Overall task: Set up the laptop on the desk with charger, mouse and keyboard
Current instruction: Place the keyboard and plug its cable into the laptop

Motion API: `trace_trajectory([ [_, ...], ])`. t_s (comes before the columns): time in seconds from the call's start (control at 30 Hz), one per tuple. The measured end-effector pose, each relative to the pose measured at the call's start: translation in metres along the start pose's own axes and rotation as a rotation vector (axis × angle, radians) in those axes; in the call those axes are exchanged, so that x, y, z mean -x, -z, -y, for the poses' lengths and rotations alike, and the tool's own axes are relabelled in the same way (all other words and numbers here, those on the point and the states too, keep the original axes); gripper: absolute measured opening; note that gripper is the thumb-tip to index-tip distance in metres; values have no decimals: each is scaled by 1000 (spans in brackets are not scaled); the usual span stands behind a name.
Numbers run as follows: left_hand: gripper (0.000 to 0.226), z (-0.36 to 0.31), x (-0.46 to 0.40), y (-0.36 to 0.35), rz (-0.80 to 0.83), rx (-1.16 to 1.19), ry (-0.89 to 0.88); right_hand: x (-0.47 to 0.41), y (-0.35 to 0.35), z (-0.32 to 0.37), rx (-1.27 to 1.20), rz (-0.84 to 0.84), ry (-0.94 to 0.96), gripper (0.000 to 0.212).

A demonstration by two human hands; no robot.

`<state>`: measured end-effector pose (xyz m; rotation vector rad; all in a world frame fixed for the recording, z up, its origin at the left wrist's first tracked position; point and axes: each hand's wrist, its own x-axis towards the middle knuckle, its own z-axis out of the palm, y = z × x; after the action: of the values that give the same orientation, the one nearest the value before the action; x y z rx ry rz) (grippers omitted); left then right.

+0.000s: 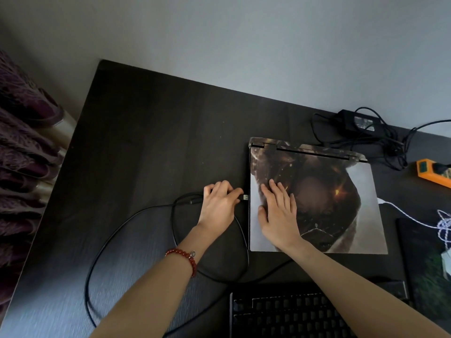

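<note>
The left hand [219,203] pinches a black cable's silver USB plug [246,197], pointing right at the near left edge of the closed, picture-skinned laptop [341,203], steadied by the flat, straight-fingered right hand [278,211].

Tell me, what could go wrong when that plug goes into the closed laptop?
The left hand pinches the USB plug just short of the laptop edge; it could miss the port or go in upside down. The right hand lies flat on the lid, but a hard push might slide it. The looped black cable could snag an arm.
</note>
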<state>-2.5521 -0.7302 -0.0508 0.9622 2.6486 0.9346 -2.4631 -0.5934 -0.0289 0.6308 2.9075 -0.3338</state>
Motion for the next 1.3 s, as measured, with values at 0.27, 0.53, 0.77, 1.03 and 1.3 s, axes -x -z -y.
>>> trace_trajectory([
  [0.27, 24, -2, 0, 0, 1, 10, -10, 1, -2, 0, -2, -7, -7, 51],
  [0.53, 27, 3, -3, -1, 77, -52, -32, 0, -2, 0, -9, -8, -7, 52],
  [0.77, 24, 12, -2, 8, 69, -4, 36, 0, -3, -1, -20, -7, -6, 52],
  [1.03, 15, -1, -8, 2, 59, 95, 72, 0, -3, -1, -40, -11, 5, 52],
  [1.3, 24, -1, 4, 3, 54, 78, -90, 1, -6, -1, -28, -30, -3, 56],
])
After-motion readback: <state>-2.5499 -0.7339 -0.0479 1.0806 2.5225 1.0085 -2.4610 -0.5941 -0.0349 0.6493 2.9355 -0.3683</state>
